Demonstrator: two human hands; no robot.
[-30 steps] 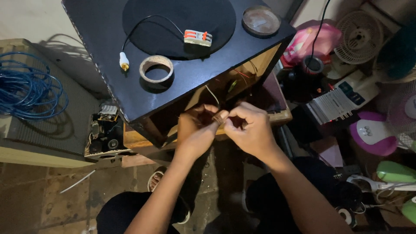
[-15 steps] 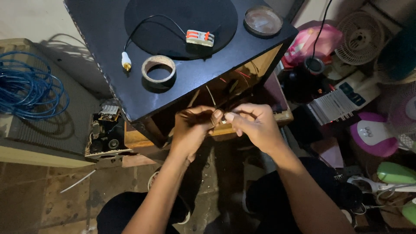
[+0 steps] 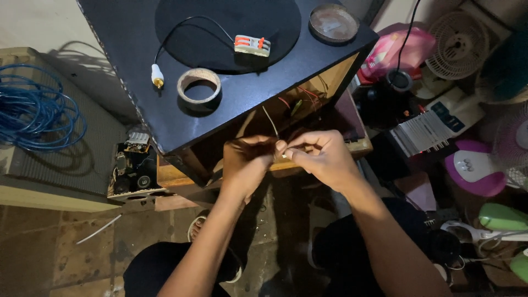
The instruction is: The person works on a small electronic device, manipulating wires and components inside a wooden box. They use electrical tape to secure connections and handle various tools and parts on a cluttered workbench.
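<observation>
Wire, thin and pale, runs from the open speaker cabinet down to your pinched fingers, and its end sits between both hands just in front of the opening. It looks light, limp and easy to kink, so hold it close to the tip. Your left hand and right hand are both closed on it, touching. Since a second ago they have risen slightly toward the cabinet. Tape roll and lever connector lie on top.
</observation>
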